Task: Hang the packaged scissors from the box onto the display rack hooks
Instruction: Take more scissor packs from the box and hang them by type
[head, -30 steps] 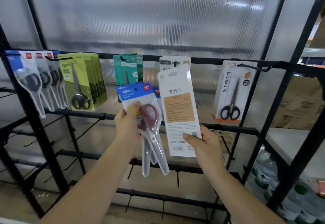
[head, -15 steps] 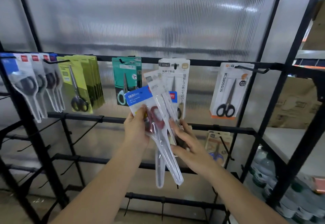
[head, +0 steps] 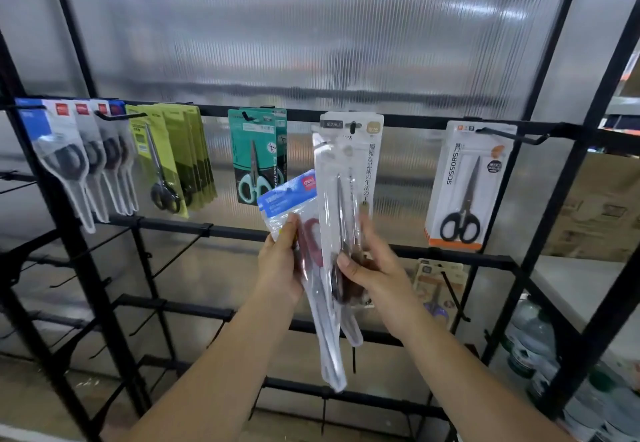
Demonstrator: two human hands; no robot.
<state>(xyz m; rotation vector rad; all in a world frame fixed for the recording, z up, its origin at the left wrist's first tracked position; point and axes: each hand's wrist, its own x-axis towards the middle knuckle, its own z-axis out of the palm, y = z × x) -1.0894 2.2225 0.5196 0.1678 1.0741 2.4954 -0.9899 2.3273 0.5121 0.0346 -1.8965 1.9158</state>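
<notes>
So the display rack [head: 311, 119] already has a fair bit hanging on its top rail: going from the left there's a bunch of blue-header scissors packs [head: 65, 150], then a stack of yellow-green packs [head: 173, 157], then a teal pack [head: 256, 157] on its own hook. Just right of that the person's left hand [head: 280, 268] is curled around a blue-topped pack with red-handled scissors [head: 294, 206], held tilted in front of the second rail, not on any hook. Right beside it the right hand [head: 377, 271] is clamped on the lower end of a long clear white pack [head: 332, 199], thumb in front, fingers behind. Its top sits just under the hook [head: 352, 127] that carries a matching white pack [head: 367, 150], and it can't be told whether the hole has caught yet; it looks like it hasn't. Further right a white SCISSORS pack [head: 467, 181] hangs by itself. Looks like the step in hand is hanging that long white one: the next move probably needs the pack lifted, the slot lined up with the hook tip, then pushed back. The box isn't in view. The blue pack likely goes after.
</notes>
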